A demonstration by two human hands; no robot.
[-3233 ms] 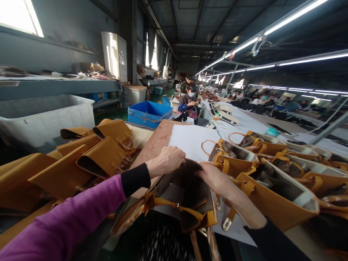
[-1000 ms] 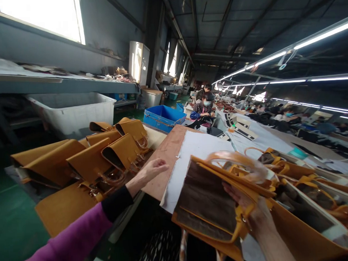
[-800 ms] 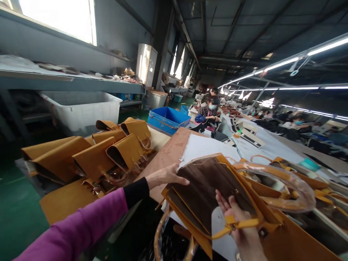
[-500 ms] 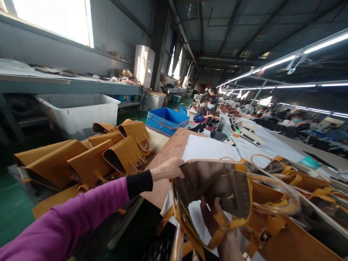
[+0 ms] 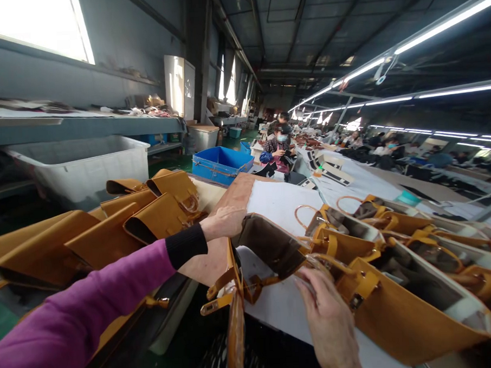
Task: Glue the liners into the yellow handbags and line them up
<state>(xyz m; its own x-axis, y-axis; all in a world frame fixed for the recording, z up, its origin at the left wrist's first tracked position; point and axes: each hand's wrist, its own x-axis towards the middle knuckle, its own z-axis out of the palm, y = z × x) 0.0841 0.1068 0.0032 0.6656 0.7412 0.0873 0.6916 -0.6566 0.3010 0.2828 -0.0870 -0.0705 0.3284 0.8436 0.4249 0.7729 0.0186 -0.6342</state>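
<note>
A tan handbag with a dark lining hangs open over the table edge, its mouth turned up toward me. My left hand is closed on its far left rim. At the bag's right corner, my right hand has its thumb and fingers curled against the rim. A strap with a metal clasp dangles at the bag's left side. Plastic-wrapped handle hangs below it. Close to my right hand, another tan bag lies with its flap strap toward me.
Several folded tan bags are piled on the left. More tan bags stand in rows on the right. White sheet covers part of the table. Beyond are a blue bin, a large white tub and a seated co-worker.
My right hand has come out of the bag's inside to its right corner. The bag's mouth has narrowed and tilted, and my view has turned slightly right.
</note>
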